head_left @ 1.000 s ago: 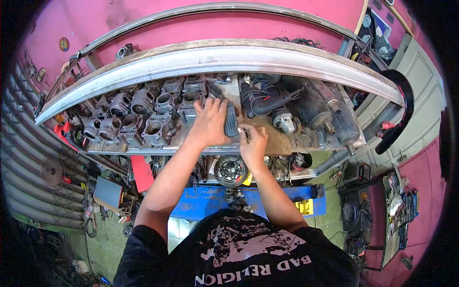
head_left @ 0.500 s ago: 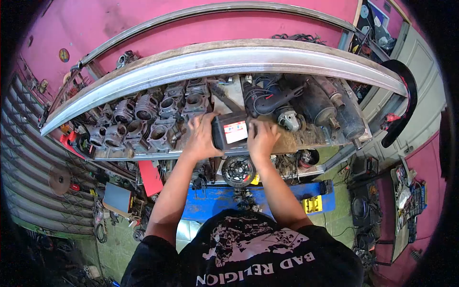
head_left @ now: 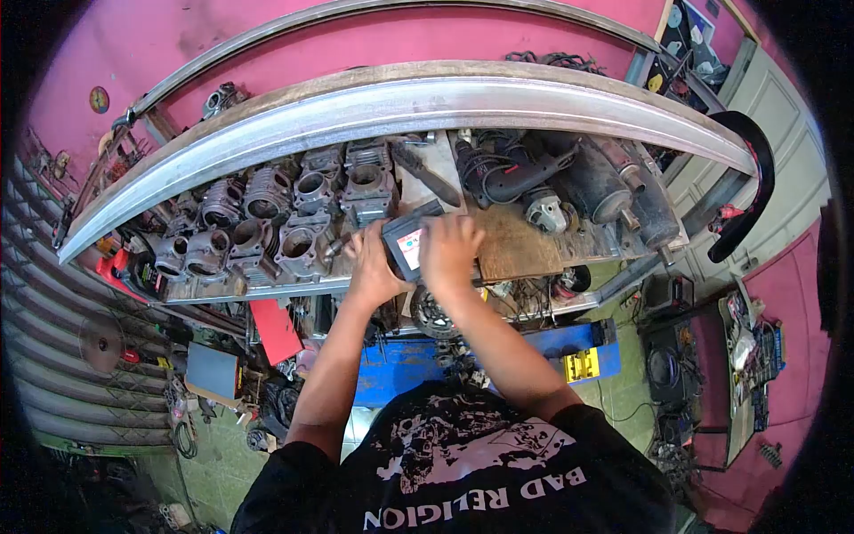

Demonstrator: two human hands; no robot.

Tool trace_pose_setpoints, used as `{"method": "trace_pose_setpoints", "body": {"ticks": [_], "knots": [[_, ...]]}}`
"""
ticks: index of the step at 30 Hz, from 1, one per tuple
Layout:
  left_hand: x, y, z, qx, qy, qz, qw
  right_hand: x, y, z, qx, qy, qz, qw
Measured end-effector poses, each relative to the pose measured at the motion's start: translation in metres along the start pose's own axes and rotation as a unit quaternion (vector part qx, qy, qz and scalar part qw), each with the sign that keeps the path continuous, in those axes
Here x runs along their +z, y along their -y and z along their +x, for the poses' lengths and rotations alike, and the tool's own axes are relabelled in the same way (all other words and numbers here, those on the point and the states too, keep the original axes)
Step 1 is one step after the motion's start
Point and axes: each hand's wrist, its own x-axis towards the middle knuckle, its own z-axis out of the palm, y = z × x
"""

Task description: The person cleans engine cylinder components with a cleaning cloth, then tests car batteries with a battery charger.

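Note:
A dark, box-shaped case (head_left: 402, 262) with a red-and-white label (head_left: 410, 246) sits at the front edge of the workbench. My left hand (head_left: 372, 265) grips its left side, thumb at the near edge and fingers along the far part. My right hand (head_left: 452, 254) is closed over the right side, covering part of the label; its fingertips are partly hidden. Just right of it lies a bare wooden board (head_left: 519, 245). A dark, flat-handled tool (head_left: 425, 173) rests behind the case.
Several metal engine cylinders (head_left: 304, 245) stand at the left. An angle grinder (head_left: 544, 212) and mufflers (head_left: 605, 200) lie at the right. A long metal rail (head_left: 427, 102) spans the bench's back. Below is a blue bench (head_left: 534, 351) with a yellow part (head_left: 582, 365).
The case has shifted left and turned, uncovering more of the wooden board. My right hand has moved left from the case's right edge onto its label side. My left hand stays on it.

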Motion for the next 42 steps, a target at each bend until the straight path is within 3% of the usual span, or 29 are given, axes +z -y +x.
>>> {"method": "trace_pose_setpoints", "body": {"ticks": [2,3,5,7,9,12,13,15,17,18,21,25,26,28,31,33,35,38,42], "knots": [[0.017,0.017,-0.001,0.079,-0.099,0.032,0.991,0.009,0.027,-0.013,-0.072,0.082,0.007,0.994],[0.020,0.022,-0.001,0.077,-0.101,0.030,0.991,0.014,0.036,-0.022,-0.155,0.083,0.002,0.984],[0.010,0.017,-0.004,0.083,-0.092,0.010,0.992,0.001,0.030,-0.014,-0.158,0.098,-0.016,0.982],[-0.012,-0.005,-0.002,0.066,-0.029,-0.006,0.997,-0.006,0.008,-0.004,-0.084,0.049,-0.061,0.993],[-0.011,-0.005,-0.001,0.060,-0.022,-0.016,0.998,-0.006,-0.009,0.009,0.012,-0.035,-0.028,0.999],[-0.001,0.003,0.000,0.072,-0.050,0.000,0.996,0.009,0.003,-0.011,0.008,-0.030,-0.047,0.998],[0.006,0.009,0.004,0.076,-0.052,-0.001,0.996,0.011,0.007,-0.025,-0.082,0.017,-0.060,0.995],[0.018,0.023,0.005,0.076,-0.067,0.018,0.995,0.009,0.014,-0.043,-0.157,0.043,-0.003,0.987],[0.002,0.009,0.002,0.066,-0.052,-0.013,0.996,-0.004,0.001,-0.036,-0.047,0.029,-0.079,0.995],[-0.004,0.003,0.002,0.040,-0.019,-0.004,0.999,-0.003,-0.014,-0.027,0.015,-0.031,-0.098,0.995],[-0.001,0.002,0.001,0.018,0.012,-0.007,1.000,-0.012,-0.016,-0.020,0.039,-0.043,-0.096,0.994],[0.004,0.006,0.004,0.031,-0.029,-0.021,0.999,-0.005,0.009,-0.055,-0.127,0.008,-0.040,0.991],[0.001,0.005,0.002,0.026,-0.017,-0.018,0.999,-0.008,0.004,-0.053,-0.126,0.008,-0.040,0.991],[-0.001,0.002,0.000,0.026,-0.009,-0.008,1.000,-0.017,-0.012,-0.047,0.035,-0.043,-0.069,0.996],[-0.001,0.002,-0.001,0.024,-0.003,-0.007,1.000,-0.017,-0.004,-0.052,0.063,-0.061,-0.081,0.993],[0.005,0.006,-0.001,0.037,-0.022,-0.017,0.999,-0.011,0.009,-0.065,-0.084,0.025,-0.069,0.994],[0.004,0.005,0.000,0.050,-0.041,-0.025,0.998,-0.011,0.010,-0.065,-0.094,0.037,-0.050,0.994],[-0.002,0.000,-0.002,0.053,-0.029,-0.006,0.998,-0.019,-0.021,-0.041,0.091,-0.048,-0.085,0.991],[-0.007,-0.007,0.000,0.058,-0.026,0.019,0.998,-0.015,-0.035,-0.043,0.081,-0.067,-0.053,0.993]]}}
